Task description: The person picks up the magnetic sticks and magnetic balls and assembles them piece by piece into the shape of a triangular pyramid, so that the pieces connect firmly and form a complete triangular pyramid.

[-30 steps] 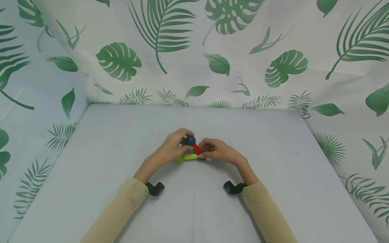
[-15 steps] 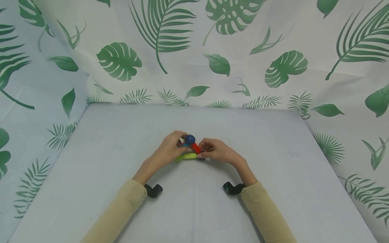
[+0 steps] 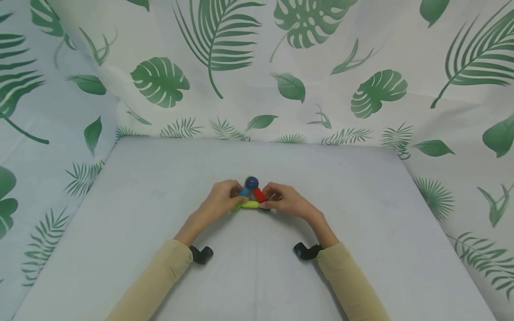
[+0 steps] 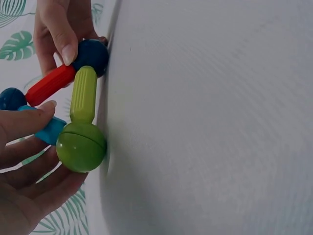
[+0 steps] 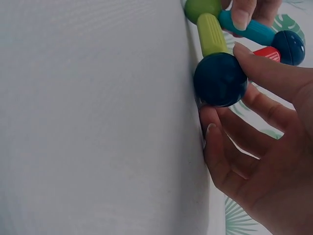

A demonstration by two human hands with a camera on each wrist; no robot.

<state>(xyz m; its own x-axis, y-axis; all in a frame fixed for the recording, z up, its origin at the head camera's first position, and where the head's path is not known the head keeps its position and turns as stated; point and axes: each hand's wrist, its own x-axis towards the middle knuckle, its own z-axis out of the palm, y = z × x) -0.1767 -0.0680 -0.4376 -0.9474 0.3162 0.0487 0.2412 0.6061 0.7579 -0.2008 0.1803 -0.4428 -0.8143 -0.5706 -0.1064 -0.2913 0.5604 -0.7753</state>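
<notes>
A triangle of toy rods and balls stands upright on the table, near its middle in the head view. Its top is a dark blue ball point(image 3: 252, 182), with a red rod point(image 3: 259, 194) slanting down right and a light blue rod point(image 5: 257, 32) down left. Along the bottom runs a yellow-green rod point(image 4: 84, 95) between a green ball point(image 4: 80, 148) and a second dark blue ball point(image 5: 220, 80). My left hand point(image 3: 222, 197) pinches the light blue rod between thumb and fingers. At the other corner my right hand point(image 3: 287, 199) holds the lower dark blue ball, thumb against the red rod's end.
The pale grey table point(image 3: 257, 276) ends at a leaf-printed cloth point(image 3: 241, 98) behind and at both sides. Black wrist cameras point(image 3: 202, 255) jut inward from each beige sleeve point(image 3: 152, 278).
My left hand has come down from beside the top ball to the light blue rod, uncovering the triangle's upper part. The right hand keeps its hold at the lower right corner.
</notes>
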